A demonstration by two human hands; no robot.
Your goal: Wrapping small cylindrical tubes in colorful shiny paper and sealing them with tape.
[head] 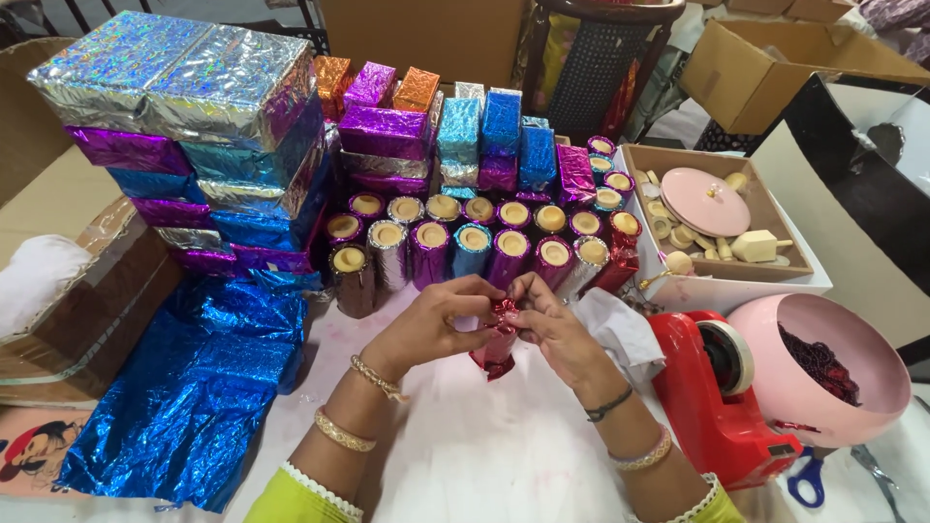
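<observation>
Both of my hands meet over the white table and pinch the top of a small upright cylinder wrapped in red foil. My left hand grips its left side and my right hand closes on its right side, folding the foil end. Just behind them stand rows of foil-wrapped cylinders in purple, silver, blue and red, their tan tops showing.
Stacked foil-wrapped boxes rise at the left, with loose blue foil sheets below. A red tape dispenser, pink bowl, blue-handled scissors, a white cloth and a box of wooden parts sit right.
</observation>
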